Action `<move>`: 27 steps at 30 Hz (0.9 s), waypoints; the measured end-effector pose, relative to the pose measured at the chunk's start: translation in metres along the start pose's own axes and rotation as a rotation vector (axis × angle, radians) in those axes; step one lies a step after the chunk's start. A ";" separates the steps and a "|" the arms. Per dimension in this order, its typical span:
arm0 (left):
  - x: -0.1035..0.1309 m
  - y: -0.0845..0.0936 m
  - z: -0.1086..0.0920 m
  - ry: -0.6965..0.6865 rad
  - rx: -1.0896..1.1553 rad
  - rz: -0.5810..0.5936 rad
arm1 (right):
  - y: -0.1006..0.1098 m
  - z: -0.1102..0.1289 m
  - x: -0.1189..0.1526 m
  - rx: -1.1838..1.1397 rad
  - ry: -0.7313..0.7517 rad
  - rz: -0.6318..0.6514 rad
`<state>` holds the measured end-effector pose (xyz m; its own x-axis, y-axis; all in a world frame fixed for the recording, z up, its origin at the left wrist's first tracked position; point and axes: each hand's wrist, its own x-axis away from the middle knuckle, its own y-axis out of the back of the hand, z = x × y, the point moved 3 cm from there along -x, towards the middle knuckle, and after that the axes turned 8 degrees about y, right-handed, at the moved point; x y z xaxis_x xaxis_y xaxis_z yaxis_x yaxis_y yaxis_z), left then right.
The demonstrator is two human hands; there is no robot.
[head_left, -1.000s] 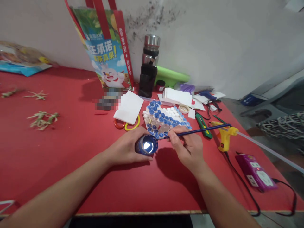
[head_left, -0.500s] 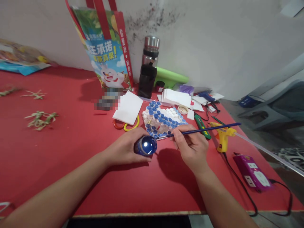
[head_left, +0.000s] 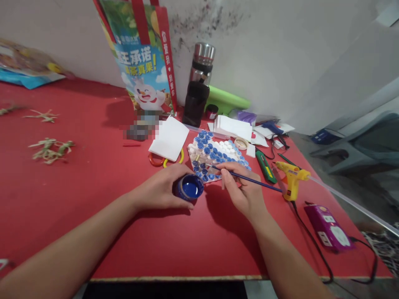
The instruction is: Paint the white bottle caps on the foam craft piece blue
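My left hand (head_left: 162, 187) is wrapped round a small jar of blue paint (head_left: 189, 187), its open mouth tipped toward me. In my right hand (head_left: 242, 189) is a long blue paintbrush (head_left: 258, 181), pinched near its tip end. The bristles reach over the left part of a craft piece (head_left: 218, 155) covered with small round pieces, several painted blue and others white. Whether the bristles touch a round piece is too small to tell. The jar stands just in front of the craft piece's lower left corner.
Scissors (head_left: 156, 160) lie partly under white paper (head_left: 169, 138). A green cutter (head_left: 266, 167), yellow glue gun (head_left: 292, 182) and purple power socket (head_left: 328, 228) are at the right. Behind stand a bottle (head_left: 197, 97) and a printed bag (head_left: 143, 62).
The brush tip has moved from beside the jar's rim up and left over the craft piece, its handle now sloping down to the right. The view has shifted slightly.
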<state>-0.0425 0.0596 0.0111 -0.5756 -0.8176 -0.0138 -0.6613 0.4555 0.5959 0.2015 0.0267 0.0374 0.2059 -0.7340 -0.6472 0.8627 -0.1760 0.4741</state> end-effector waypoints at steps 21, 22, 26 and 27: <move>-0.001 -0.001 0.001 -0.032 -0.018 -0.002 | -0.023 0.001 0.001 0.232 0.233 0.019; -0.001 -0.001 0.001 -0.032 -0.018 -0.003 | -0.023 0.001 0.000 0.237 0.238 0.020; -0.001 -0.001 0.001 -0.035 -0.012 0.000 | -0.023 0.000 0.000 0.234 0.230 0.026; -0.001 -0.001 0.001 -0.033 -0.010 -0.001 | -0.023 0.000 0.000 0.230 0.224 0.030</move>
<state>-0.0418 0.0603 0.0092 -0.5911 -0.8056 -0.0409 -0.6568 0.4513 0.6042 0.1816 0.0307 0.0266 0.3482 -0.5834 -0.7338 0.7328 -0.3187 0.6012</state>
